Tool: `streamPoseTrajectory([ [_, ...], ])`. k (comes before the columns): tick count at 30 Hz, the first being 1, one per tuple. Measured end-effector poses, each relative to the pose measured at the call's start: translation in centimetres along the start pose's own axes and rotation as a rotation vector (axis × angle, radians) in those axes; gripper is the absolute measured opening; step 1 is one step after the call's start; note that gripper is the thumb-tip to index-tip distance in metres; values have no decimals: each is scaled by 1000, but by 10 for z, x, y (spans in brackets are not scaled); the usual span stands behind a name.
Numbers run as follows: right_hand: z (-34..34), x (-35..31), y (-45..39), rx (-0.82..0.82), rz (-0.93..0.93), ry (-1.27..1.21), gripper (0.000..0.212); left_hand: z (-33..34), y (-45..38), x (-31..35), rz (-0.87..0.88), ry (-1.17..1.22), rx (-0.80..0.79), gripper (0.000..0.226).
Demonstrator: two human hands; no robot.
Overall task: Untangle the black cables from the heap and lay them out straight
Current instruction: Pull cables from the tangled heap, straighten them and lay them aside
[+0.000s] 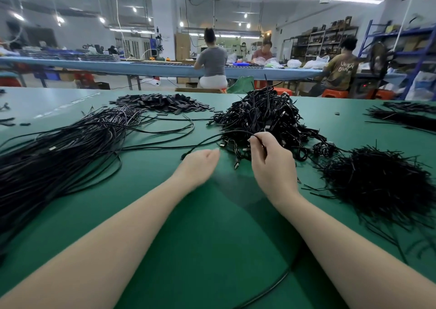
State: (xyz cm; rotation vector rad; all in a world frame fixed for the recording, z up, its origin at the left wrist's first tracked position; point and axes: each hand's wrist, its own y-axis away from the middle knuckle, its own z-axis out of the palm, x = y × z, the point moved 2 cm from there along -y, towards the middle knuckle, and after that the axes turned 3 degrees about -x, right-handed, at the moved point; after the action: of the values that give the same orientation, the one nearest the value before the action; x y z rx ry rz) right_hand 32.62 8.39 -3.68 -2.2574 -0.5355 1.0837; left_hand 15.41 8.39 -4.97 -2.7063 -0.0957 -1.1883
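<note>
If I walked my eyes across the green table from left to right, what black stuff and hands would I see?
Straightened cables → left hand → right hand pinching a cable by the tangled heap → pile of short black ties.

Head-worn view looks forward and down, close over the table (212, 226).

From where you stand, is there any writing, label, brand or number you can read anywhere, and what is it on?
"UNKN OWN" as best it reads, in pale letters across two lines on the back of the olive T-shirt of the person seated at the far bench on the right; the letters are blurred.
Boxes on the shelves at the back: any labels too small to read.
Black cables in the tangled heap and the green table: no writing visible.
</note>
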Motion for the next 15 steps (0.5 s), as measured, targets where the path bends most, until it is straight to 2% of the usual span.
streamPoseTrajectory([
  [2,4,-7,3,-62,-63,12,19,-7,-3,6,-77,452,-55,44],
  [4,9,-12,9,-123,-112,37,19,-20,-5,11,-104,920,-81,43],
  [6,13,-14,12,-177,-145,24,20,-38,-5,17,-105,1208,-79,40],
  [8,15,-14,12,-253,-176,35,22,-55,-7,19,-118,1336,-10,40],
  [10,18,-13,13,-358,-182,40,24,-71,-7,18,-141,1368,69,41],
  [15,26,-8,18,-588,-104,-54,26,-100,-3,19,-107,1501,83,31],
])
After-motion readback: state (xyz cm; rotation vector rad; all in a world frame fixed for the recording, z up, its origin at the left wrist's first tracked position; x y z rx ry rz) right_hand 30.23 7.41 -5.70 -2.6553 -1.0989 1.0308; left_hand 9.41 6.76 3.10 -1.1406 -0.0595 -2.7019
